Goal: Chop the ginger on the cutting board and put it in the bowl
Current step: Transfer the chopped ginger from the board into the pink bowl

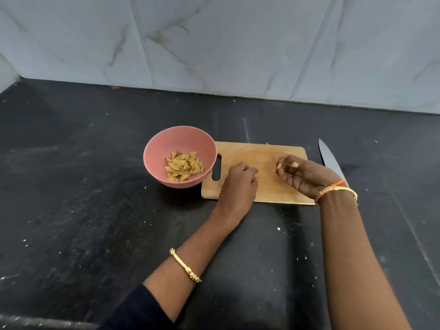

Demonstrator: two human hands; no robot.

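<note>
Leftmost, the pink bowl (pixel 179 159) touches the cutting board's (pixel 262 153) handle end and already holds a heap of chopped ginger (pixel 183 166). Next, the left hand (pixel 240 181) rests on the board with fingers curled under; whether it holds anything I cannot tell. Further right, the right hand (pixel 307 175) pinches a few last ginger bits (pixel 294 165) in curled fingertips above the board. So the bowl lies to the left of both hands, the left one nearer, and these bits must likely cross the board. Beyond the board's right edge lies the knife (pixel 329 158), untouched.
</note>
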